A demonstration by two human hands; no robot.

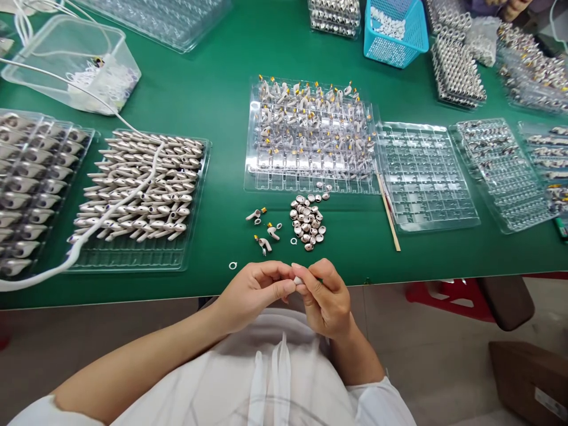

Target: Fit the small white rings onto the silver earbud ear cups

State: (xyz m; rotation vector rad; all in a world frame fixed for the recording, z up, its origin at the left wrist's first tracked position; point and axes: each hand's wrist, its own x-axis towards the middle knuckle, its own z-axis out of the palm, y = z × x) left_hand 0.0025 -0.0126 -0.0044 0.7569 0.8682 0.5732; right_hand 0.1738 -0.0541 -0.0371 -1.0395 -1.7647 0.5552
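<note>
At the table's front edge, my left hand (261, 290) and my right hand (326, 299) meet, fingertips pinched on one small pale earphone part (299, 280). Fingers cover most of it. Just beyond them lies a pile of small round beige caps (307, 222). To its left are several earphone housings (265, 244) with orange-yellow tips, lying loose. One white ring (293, 241) rests beside the caps, another white ring (233, 265) farther left.
A clear tray of earphone parts (310, 127) lies ahead, another clear tray (428, 177) at its right. A wooden stick (389, 216) lies between. Left are a filled tray (137, 183), a white cable (110, 213) and a plastic tub (75, 62); a blue basket (394, 50) stands far back.
</note>
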